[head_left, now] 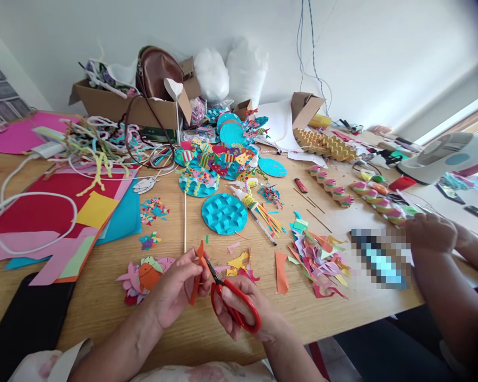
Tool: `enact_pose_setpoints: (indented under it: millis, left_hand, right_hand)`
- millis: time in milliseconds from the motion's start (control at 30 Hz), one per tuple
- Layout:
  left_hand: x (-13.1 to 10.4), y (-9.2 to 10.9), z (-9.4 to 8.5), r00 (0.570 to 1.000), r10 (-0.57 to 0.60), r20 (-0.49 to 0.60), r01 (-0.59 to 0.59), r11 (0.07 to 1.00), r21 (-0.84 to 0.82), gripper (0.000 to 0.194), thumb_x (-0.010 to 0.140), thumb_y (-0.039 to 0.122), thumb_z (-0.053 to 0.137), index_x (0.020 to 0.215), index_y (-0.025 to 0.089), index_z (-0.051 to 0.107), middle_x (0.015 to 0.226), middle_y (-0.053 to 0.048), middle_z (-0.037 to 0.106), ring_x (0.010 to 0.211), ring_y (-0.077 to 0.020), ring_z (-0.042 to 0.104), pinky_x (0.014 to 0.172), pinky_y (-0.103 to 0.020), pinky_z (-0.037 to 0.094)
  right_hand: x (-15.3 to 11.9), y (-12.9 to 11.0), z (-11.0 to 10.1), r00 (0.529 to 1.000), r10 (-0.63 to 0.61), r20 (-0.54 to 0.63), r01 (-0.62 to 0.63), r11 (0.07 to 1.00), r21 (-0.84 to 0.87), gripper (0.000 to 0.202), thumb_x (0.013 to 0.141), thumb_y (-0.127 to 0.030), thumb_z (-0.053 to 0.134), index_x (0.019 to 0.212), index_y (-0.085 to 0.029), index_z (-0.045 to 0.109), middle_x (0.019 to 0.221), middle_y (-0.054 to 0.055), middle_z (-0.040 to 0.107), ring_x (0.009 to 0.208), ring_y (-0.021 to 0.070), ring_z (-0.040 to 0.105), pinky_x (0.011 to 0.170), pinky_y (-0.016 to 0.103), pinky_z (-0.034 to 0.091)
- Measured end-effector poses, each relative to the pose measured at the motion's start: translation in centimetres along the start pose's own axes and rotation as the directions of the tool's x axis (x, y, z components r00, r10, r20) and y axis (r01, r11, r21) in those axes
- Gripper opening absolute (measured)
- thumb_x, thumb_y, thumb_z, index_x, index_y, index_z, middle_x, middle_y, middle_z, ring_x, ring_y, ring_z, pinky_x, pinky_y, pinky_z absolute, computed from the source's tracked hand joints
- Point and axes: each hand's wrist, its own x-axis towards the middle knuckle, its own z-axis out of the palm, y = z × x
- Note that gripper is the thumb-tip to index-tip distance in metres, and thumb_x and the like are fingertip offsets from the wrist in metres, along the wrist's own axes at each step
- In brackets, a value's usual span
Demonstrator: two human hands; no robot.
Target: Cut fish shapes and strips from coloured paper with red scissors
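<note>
A narrow orange paper piece (196, 289) is pinched in the fingers of my left hand (174, 289). Red-handled scissors (242, 298) are gripped in my right hand (245, 310), their dark blades pointing up and left against the orange paper. Just left of my left hand lies a pile of paper fish shapes (145, 277). Yellow and pink scraps (239, 263) sit beyond the scissors. Another orange strip (281, 271) rests on the table to the right, beside a heap of coloured paper scraps (318, 257).
A blue scaled disc (224, 214) and decorated paper crafts (219, 159) stand ahead. Coloured sheets (48, 212) and a black phone-like object (30, 318) lie left. Another person's arms (442, 270) rest at the right edge. A cardboard box (111, 111) stands behind.
</note>
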Motion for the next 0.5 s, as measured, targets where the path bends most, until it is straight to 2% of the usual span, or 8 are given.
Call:
enact_pose_setpoints:
  millis: [67,167,333,500]
  left_hand:
    - [0.0,0.0,0.0,1.000,0.000,0.026,-0.001,1.000,0.012,0.022,0.066,0.010,0.054,0.086,0.017,0.058,0.055,0.004,0.056,0.045,-0.0064,0.048,0.042,-0.016,0.034]
    - [-0.2,-0.1,0.0,0.999,0.003,0.039,-0.004,1.000,0.024,0.018,0.069,0.018,0.055,0.086,0.015,0.060,0.056,0.003,0.055,0.043,-0.0055,0.045,0.038,-0.016,0.029]
    - [-0.1,-0.3,0.1,0.996,0.064,-0.054,-0.058,0.992,0.111,0.015,0.064,0.026,0.067,0.070,0.016,0.057,0.052,0.004,0.054,0.042,-0.0051,0.045,0.037,-0.015,0.026]
    - [0.2,0.2,0.1,0.964,0.218,-0.154,-0.180,0.957,0.226,0.018,0.062,0.028,0.069,0.066,0.015,0.057,0.051,0.005,0.054,0.042,-0.0048,0.044,0.036,-0.014,0.026]
  right_hand:
    - [0.1,0.0,0.0,1.000,0.022,-0.007,-0.022,1.000,-0.018,0.045,0.069,-0.057,0.057,0.064,-0.013,0.053,0.043,-0.004,0.051,0.031,0.0035,0.043,0.030,0.012,0.033]
    - [0.1,-0.1,-0.1,0.999,0.040,-0.010,-0.041,0.998,-0.056,0.047,0.067,-0.060,0.057,0.064,-0.013,0.052,0.043,-0.003,0.051,0.031,0.0039,0.044,0.030,0.012,0.033]
    - [0.2,0.0,-0.1,0.999,0.044,-0.021,-0.045,0.995,-0.087,0.049,0.066,-0.062,0.057,0.065,-0.012,0.054,0.045,-0.003,0.052,0.034,0.0045,0.045,0.032,0.013,0.035]
    - [-1.0,0.1,-1.2,0.999,0.049,-0.016,-0.051,0.989,-0.136,0.045,0.070,-0.057,0.057,0.067,-0.012,0.054,0.050,-0.002,0.053,0.039,0.0055,0.048,0.038,0.015,0.038]
